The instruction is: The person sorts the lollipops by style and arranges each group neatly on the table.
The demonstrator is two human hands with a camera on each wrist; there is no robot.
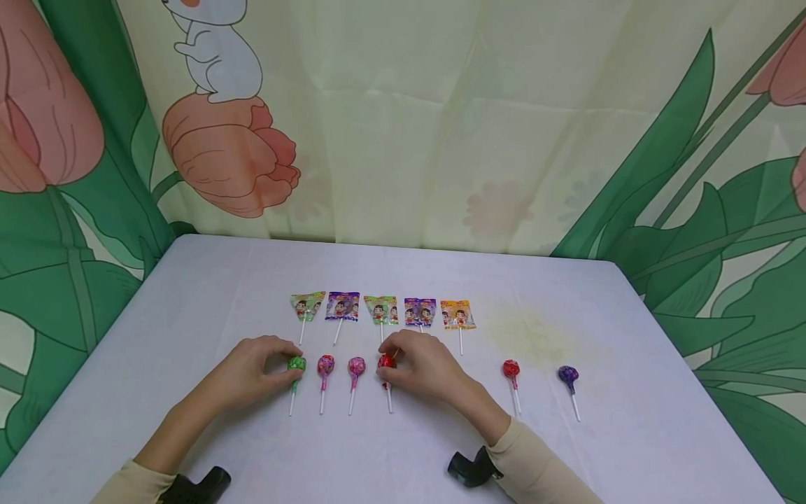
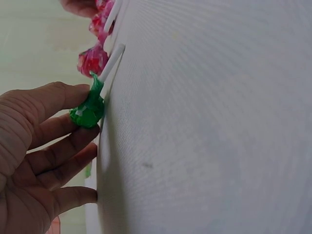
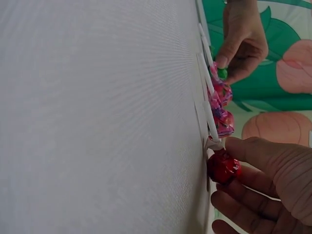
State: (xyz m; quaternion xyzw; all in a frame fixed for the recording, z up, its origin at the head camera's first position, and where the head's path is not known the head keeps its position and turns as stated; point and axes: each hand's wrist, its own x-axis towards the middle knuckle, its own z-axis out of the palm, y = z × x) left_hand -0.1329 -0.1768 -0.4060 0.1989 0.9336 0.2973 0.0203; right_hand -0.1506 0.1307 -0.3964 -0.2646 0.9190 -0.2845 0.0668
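Sleeves [image 1: 541, 463]: beige, at the near side.
Left hand [image 1: 255, 374]: pinching the green lollipop [image 2: 89, 114], spare fingers loose.
Right hand [image 1: 425, 364]: pinching the red lollipop [image 3: 223, 168], spare fingers loose.
Pink lollipops [image 1: 325, 365]: two between the hands, untouched.
Near row [image 1: 356, 366]: being straightened, I'd say; next move calls for gentle release, lest round heads roll.
Right side: second red lollipop [image 1: 511, 369], then purple lollipop [image 1: 569, 375].
Far row [image 1: 343, 306]: five bagged lollipops [image 1: 381, 309].

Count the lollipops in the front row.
6: green lollipop in the left hand, two pink lollipops between, red lollipop in the right hand; another red lollipop, then purple lollipop, farther right.
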